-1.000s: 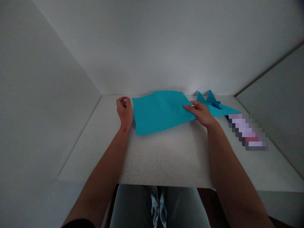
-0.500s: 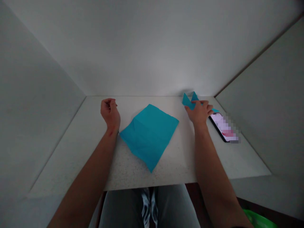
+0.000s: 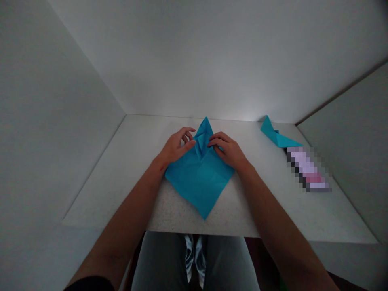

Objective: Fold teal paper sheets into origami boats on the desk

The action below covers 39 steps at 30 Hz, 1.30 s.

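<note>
A flat, creased sheet of blue paper [image 3: 200, 186] lies in the middle of the white table, one corner pointing at me. Over its far part stands a folded piece of blue paper [image 3: 203, 139] with a pointed top and inner folds. My left hand [image 3: 179, 146] is at its left side, fingers curled and thumb against the paper. From the right, my right hand [image 3: 227, 149] has its bent fingertips on the folded piece's edge. Both hands grip it lightly between them. The sheet's far corner is hidden behind the folded piece.
Another folded blue paper [image 3: 280, 139] rests at the back right, by the wall. Just in front of it lies a phone [image 3: 307, 169] with a lit, blurred screen. White walls [image 3: 194, 60] enclose the table at the back and sides.
My right hand has come from the back right to the middle, and one folded blue paper now stands there. My left hand has moved right to meet it. The view has shifted slightly.
</note>
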{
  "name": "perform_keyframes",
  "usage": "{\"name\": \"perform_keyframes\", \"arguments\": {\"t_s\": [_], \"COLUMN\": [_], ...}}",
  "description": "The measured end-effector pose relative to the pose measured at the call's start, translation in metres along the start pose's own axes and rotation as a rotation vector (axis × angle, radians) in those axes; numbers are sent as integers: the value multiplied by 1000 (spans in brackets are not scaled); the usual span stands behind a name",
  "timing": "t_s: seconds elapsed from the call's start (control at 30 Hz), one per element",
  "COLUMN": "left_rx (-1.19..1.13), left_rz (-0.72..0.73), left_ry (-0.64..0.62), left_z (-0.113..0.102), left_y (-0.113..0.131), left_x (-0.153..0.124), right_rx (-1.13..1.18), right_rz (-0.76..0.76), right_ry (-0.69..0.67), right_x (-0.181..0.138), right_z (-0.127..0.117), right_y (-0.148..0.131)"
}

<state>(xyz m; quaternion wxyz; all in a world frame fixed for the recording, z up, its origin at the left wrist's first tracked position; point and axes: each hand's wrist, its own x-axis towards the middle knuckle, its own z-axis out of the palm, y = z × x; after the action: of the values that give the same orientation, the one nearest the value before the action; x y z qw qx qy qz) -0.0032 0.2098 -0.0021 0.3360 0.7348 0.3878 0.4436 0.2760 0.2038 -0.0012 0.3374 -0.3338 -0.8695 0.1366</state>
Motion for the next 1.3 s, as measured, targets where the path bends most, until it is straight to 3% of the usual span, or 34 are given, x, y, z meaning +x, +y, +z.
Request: {"name": "perform_keyframes", "arguments": {"t_s": [0.07,0.23,0.4,0.57,0.7,0.93,1.17,1.3], "left_rx": [37,-77,-190,-77,7,82,48,-37], "left_rz": [-11,-126,-132,-23,131,219,180,67], "left_ry": [-74,-38,49,80,-27,-115,-112,-29], "left_z": [3,12,19,24,28,26,24,28], "left_y": [1,-8,-9,-3,2,12,21,13], "left_x": [-2,-3,-2,-1,0,-2,-4,-4], "right_rx": [49,127,211,299,365,513,540,579], "right_rz": [-20,-42,36,196,405,487,552,533], "right_ry": [-15,54,87,67,73,161,214,205], "right_x": [2,6,9,8,8,14,15,15], "right_z": [10,18,18,24,30,28,31,27], "right_y": [-5,-9,-16,-14,-8,-10,-1,1]}}
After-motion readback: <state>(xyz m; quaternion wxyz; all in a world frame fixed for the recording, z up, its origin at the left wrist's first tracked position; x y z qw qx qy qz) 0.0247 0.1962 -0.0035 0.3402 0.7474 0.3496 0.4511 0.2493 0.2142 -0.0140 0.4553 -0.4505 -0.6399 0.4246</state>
